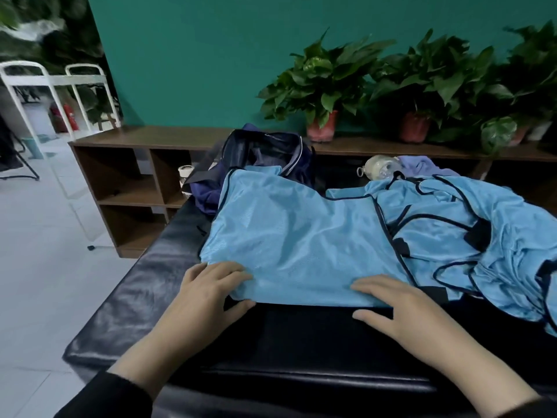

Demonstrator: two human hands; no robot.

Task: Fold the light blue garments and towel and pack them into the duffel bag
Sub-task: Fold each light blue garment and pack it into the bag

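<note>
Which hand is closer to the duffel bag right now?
Left. The left hand grips the near left corner of the flat blue garment, on the duffel bag's side. The right hand grips the near edge further right.

We lose the garment pile (pixel 482 236) past the right edge; the flat garment (pixel 286 236) hides the duffel bag's (pixel 265 158) lower half.
</note>
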